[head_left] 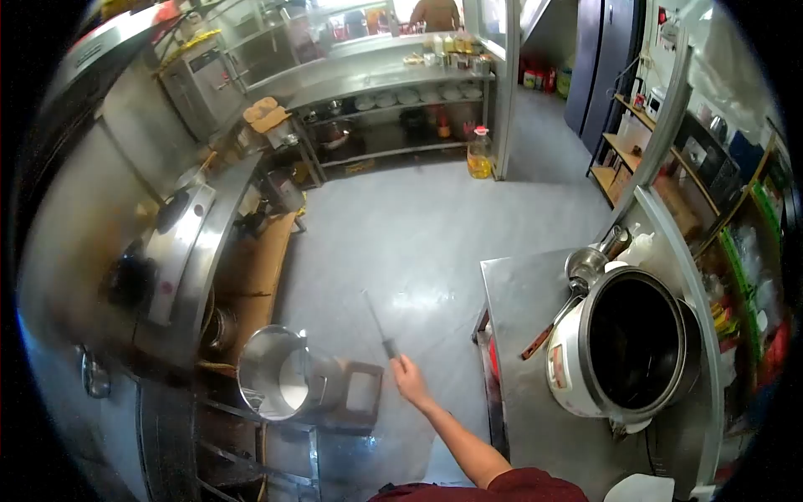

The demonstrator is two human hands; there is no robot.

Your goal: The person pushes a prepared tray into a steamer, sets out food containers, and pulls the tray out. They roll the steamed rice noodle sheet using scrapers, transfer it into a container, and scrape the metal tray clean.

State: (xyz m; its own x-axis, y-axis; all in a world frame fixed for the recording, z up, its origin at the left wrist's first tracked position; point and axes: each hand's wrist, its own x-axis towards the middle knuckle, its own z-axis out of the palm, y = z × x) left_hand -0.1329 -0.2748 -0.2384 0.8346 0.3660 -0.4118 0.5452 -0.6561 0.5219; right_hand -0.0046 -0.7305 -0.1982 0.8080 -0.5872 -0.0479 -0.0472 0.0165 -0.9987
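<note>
I grip the slim, dark-handled metallic tool (381,330) by its handle in my right hand (408,381), out over the smooth grey floor (410,226), presumably so its thin end points away from me, my left hand out of sight.

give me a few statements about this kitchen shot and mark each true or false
1. The right hand grips a thin tool. True.
2. The large white cooker is covered by a lid. False: its top is open, showing the dark inside.
3. A bottle of yellow liquid stands on the floor. True.
4. The wooden-handled utensil lies inside the cooker. False: it is outside, beside the cooker on the metal table.
5. The tall metal pot appears left of the cooker. True.
</note>
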